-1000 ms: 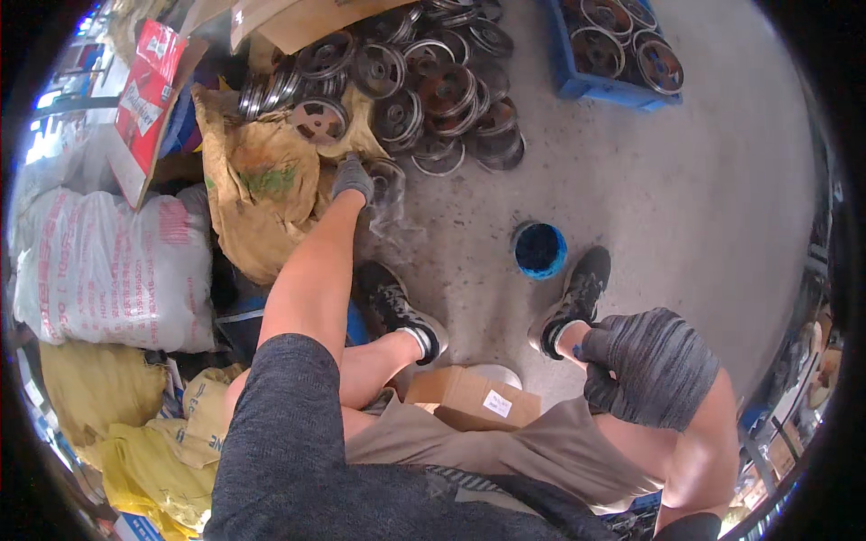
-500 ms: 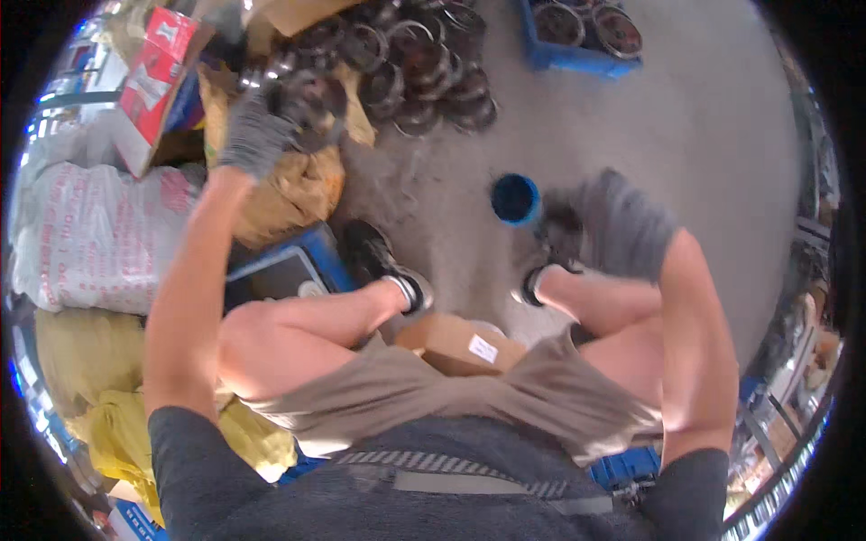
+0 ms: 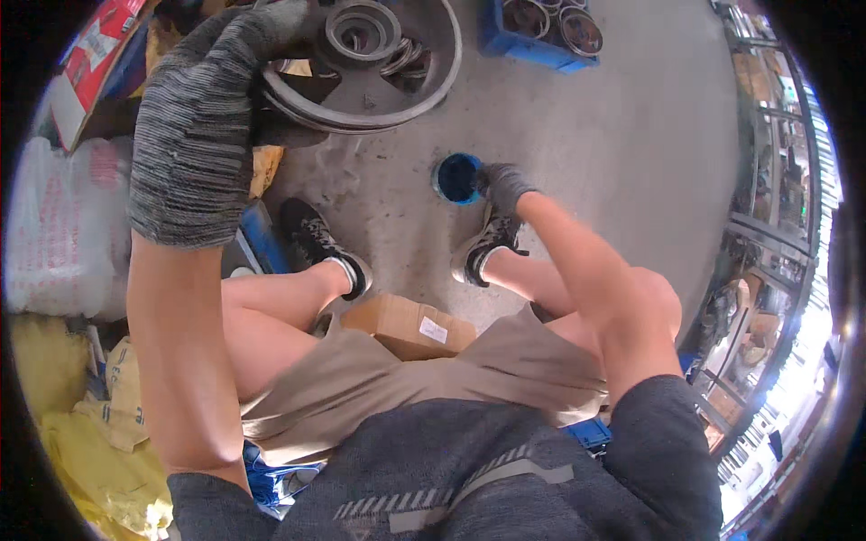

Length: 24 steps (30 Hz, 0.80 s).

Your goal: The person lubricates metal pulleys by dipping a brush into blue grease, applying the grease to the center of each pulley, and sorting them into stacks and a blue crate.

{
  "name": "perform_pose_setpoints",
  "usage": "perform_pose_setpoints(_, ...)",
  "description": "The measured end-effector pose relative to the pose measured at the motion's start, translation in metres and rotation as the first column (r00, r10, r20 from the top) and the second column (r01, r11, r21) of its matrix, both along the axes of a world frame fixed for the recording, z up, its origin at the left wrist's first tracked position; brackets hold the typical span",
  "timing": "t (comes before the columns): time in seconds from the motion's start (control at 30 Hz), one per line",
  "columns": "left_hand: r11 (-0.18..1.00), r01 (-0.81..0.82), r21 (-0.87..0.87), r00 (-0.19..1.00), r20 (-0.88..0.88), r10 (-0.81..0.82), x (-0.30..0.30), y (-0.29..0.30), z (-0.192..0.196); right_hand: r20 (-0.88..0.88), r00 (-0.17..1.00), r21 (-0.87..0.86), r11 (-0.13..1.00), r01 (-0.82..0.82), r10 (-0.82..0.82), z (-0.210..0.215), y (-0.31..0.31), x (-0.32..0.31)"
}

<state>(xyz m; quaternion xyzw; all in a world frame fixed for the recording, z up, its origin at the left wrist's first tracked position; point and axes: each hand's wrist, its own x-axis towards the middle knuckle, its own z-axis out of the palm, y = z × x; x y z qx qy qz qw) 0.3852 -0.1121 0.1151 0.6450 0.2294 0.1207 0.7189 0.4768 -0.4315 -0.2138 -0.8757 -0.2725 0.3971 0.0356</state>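
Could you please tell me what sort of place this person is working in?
Probably a workshop or parts warehouse: a metal pulley wheel in the gloved left hand, a blue crate of metal parts, and a bare concrete floor.

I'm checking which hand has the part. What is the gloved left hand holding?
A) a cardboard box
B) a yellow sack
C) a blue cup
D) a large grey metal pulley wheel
D: the left hand grips the rim of the grey pulley wheel raised close to the camera, while the right hand is down at the blue cup on the floor.
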Motion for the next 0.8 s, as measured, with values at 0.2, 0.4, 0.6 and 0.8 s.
perform_pose_setpoints(0.2, 0.882, -0.150, 0.448, 0.976, -0.075, 0.205, -0.010, 0.009, 0.008, -0.048, 0.989, -0.150, 0.980, 0.129, -0.138, -0.005, 0.069, -0.014)
perform_pose_setpoints(0.4, 0.939, 0.005, 0.344, 0.998, -0.060, 0.017, -0.002, 0.021, -0.008, -0.038, 0.999, -0.178, 0.984, 0.011, -0.018, -0.020, 0.038, -0.016)
perform_pose_setpoints(0.6, 0.927, 0.164, 0.338, 0.986, -0.087, -0.143, -0.014, 0.060, -0.016, -0.196, 0.936, 0.215, 0.919, 0.331, -0.291, 0.081, 0.069, 0.017)
perform_pose_setpoints(0.8, 0.840, 0.157, 0.519, 0.987, -0.122, -0.109, -0.006, 0.038, -0.035, -0.716, 0.572, 0.475, 0.322, 0.819, -0.400, 0.270, 0.054, 0.018)
